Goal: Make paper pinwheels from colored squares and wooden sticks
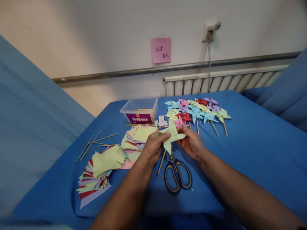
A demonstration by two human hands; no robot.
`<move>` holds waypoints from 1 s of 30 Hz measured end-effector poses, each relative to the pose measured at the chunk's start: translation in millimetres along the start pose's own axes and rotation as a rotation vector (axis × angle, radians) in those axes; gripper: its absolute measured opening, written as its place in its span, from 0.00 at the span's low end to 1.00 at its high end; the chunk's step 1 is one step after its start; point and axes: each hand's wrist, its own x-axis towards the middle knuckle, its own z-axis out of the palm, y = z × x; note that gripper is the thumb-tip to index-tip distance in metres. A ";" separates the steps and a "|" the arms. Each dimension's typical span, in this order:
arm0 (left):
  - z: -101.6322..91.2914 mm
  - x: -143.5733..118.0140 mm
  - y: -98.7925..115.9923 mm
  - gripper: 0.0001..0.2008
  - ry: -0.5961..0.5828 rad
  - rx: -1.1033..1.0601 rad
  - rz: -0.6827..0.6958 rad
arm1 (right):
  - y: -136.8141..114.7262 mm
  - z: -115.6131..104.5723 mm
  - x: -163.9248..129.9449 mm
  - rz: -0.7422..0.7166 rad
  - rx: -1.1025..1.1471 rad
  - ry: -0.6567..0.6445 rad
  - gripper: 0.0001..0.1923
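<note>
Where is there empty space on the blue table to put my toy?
The table is bare on the right, past the finished pinwheels, and near the front edge right of the scissors. It is crowded on the left with paper stacks, sticks and the plastic box.

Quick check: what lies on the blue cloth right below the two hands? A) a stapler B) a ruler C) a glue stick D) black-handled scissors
D: the scissors lie shut on the cloth just under the left hand and right hand, which together hold a light green paper pinwheel.
</note>
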 end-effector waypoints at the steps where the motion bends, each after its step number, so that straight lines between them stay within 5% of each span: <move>1: -0.9 0.1 -0.7 0.17 -0.017 0.002 -0.014 | -1.5 0.1 0.0 0.043 0.014 -0.010 0.18; 6: -4.0 0.3 -2.9 0.17 -0.073 0.044 -0.034 | -2.1 0.1 -0.8 0.144 0.010 -0.032 0.17; 22: -5.5 4.3 -8.2 0.20 0.091 0.206 0.030 | 6.9 -1.5 2.0 -0.014 -0.258 0.050 0.21; 30: -6.6 -3.6 8.8 0.15 -0.233 0.129 -0.029 | -3.2 -4.9 3.5 0.069 -0.024 0.004 0.18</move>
